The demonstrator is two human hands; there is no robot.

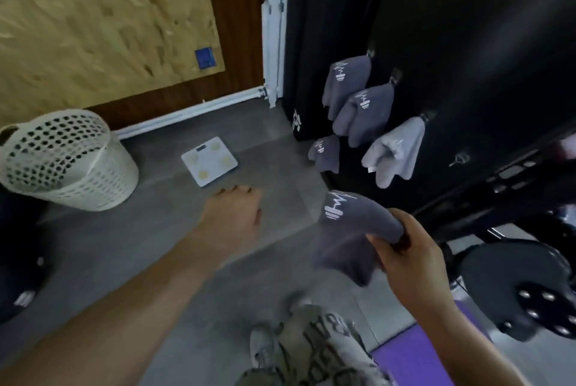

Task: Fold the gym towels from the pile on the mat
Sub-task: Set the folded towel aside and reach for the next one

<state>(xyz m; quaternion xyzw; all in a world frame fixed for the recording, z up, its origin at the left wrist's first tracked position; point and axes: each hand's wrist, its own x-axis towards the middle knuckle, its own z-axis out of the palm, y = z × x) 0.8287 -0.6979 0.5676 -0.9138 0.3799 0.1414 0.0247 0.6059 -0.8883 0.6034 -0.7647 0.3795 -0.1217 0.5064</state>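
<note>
Head feed, 1 frame. I log all positions ref. the white scale (209,161) on the floor.

1. Black locker front (467,42): fills the view right of the scale and beyond it.
2. Chipboard panel (93,27): on the wall beyond the scale, to its left.
3. Grey tile floor (156,229): under the scale and all round it.
4. White perforated basket (65,161): left of the scale, well apart, on the floor.
5. Black weight plate (517,286): far right of the scale, nearer to the cam.
6. Purple mat (411,357): right of the scale and much nearer. Only a corner is in view, beside the person's leg.
7. Task item, dark grey towel w/ white logo (352,229): off the floor, right of the scale and nearer. It hangs bunched from the R hand. Lower part is motion-blurred, so I can't read the folds.
8. Dark grey hung towels (361,114), 3 of them, and 1 light grey hung towel (394,148): on the locker front, right of the scale.
9. R hand (408,257): right of the scale, nearer. Fingers and thumb are clenched round the held towel's top.
10. L hand (233,214): just nearer than the scale, slightly right. Palm down, fingers loose, grasping nothing, apart from the towel.
</note>
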